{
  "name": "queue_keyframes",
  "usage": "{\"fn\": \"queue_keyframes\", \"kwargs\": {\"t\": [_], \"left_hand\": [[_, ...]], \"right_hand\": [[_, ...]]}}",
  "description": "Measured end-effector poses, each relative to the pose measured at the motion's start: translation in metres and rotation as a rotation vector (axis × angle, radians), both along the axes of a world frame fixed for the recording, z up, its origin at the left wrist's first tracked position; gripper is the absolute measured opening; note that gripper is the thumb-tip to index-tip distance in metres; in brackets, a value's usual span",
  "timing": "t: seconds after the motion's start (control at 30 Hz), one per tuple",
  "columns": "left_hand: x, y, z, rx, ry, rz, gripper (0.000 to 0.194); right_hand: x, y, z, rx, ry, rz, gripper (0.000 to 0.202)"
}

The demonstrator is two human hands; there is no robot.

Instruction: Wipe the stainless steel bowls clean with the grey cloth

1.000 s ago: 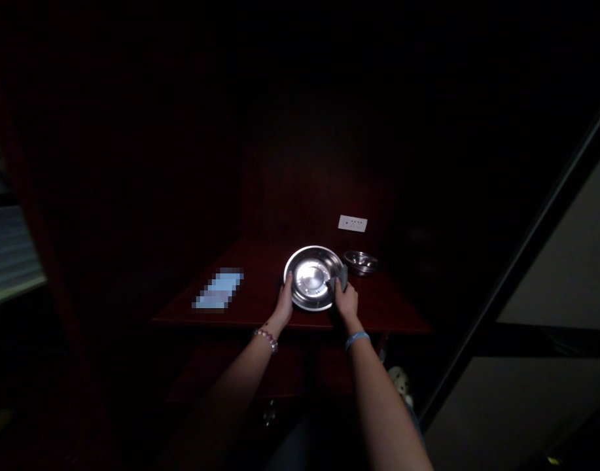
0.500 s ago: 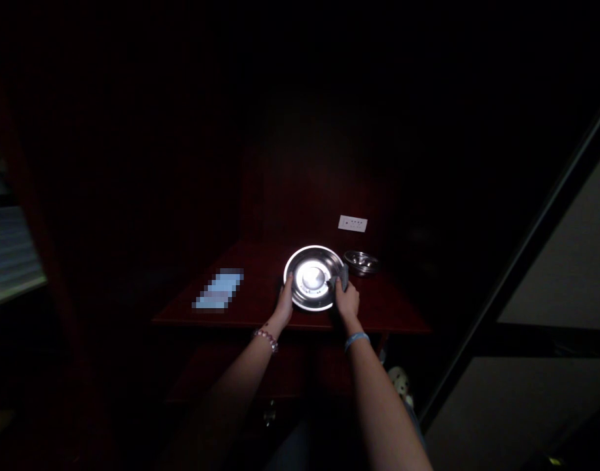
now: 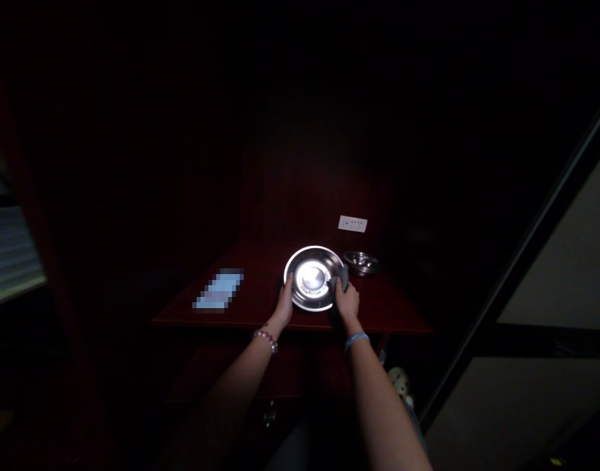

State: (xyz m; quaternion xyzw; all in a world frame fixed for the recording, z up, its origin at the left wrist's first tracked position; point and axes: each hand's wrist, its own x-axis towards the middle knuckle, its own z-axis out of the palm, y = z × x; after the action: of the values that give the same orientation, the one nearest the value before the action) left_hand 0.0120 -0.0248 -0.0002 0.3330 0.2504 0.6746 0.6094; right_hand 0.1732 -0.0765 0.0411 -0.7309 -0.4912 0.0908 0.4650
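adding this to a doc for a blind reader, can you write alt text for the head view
Two bare hands hold a shiny metal plate on a dark red table: the left hand grips its left rim, the right hand presses a grey cloth to its right rim. A small metal bowl sits behind, in a very dark room.

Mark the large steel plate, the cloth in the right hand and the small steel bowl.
Large steel plate [image 3: 313, 278]: head view, on its shiny centre.
Cloth [image 3: 342, 280]: head view, on the grey fold above the right hand's fingers.
Small steel bowl [image 3: 361, 261]: head view, on its inside, right of the plate.
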Motion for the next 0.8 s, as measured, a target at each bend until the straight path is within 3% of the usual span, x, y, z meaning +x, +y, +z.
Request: {"fn": "queue_keyframes", "kwargs": {"t": [0.17,0.5,0.63,0.8], "left_hand": [[0.002,0.004,-0.001,-0.041,-0.022,0.057,0.039],[0.001,0.000,-0.004,0.044,0.101,-0.001,0.052],[0.003,-0.006,-0.004,0.129,0.258,0.012,0.068],[0.006,-0.011,-0.002,0.096,0.311,0.065,0.100]], "right_hand": [[0.000,0.002,-0.002,0.004,-0.012,-0.014,0.047],[0.001,0.004,-0.007,0.016,0.020,-0.082,0.045],[0.000,0.007,-0.010,0.046,0.067,-0.066,0.044],[-0.002,0.011,-0.014,0.099,0.156,-0.052,0.041]]}}
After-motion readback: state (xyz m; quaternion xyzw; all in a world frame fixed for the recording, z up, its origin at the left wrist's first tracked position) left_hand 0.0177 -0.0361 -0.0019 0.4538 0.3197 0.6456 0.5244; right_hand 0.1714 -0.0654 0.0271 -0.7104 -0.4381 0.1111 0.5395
